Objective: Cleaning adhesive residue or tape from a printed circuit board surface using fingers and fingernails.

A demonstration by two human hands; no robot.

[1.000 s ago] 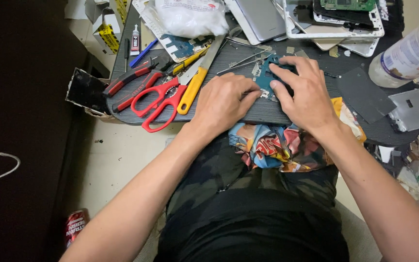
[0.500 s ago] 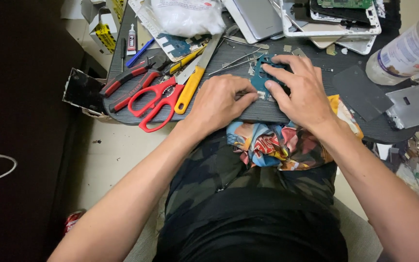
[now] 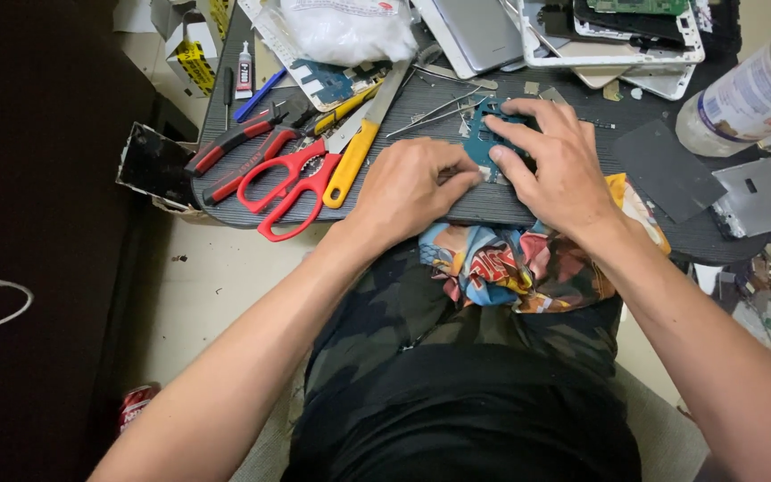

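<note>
While the right hand (image 3: 557,170) presses spread fingers on a blue circuit board (image 3: 485,140), the left hand (image 3: 410,189) pinches its edge.

One head-worn view looks steeply down from close above onto the near edge of the dark grooved work board (image 3: 493,203).

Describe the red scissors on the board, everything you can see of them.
The red scissors lie flat on the dark board, left of the left hand and apart from it. Their two red loop handles, seemingly plastic, point toward the person, one jutting past the board's edge. The blades run up-right, mostly hidden among a yellow-handled tool and red-handled pliers that crowd against them.
</note>
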